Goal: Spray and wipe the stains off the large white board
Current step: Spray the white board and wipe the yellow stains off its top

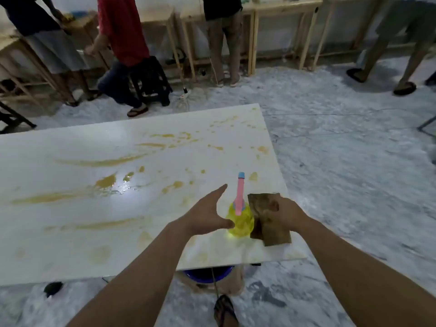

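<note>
A large white board [70,166] lies flat in front of me, streaked and spotted with yellow-brown stains [103,161]. A yellow spray bottle [241,220] with a pink and blue nozzle stands near the board's right front corner. My left hand [207,213] is open just left of the bottle, thumb touching its side, fingers spread. My right hand [286,213] grips a brown cloth [269,223] right of the bottle, resting on the board.
A blue bucket [207,274] sits under the board's front edge, and my sandalled foot [225,310] is below it. Several people stand at wooden tables [271,10] along the far wall. A black stool [153,79] and a power strip [185,92] are on the floor beyond.
</note>
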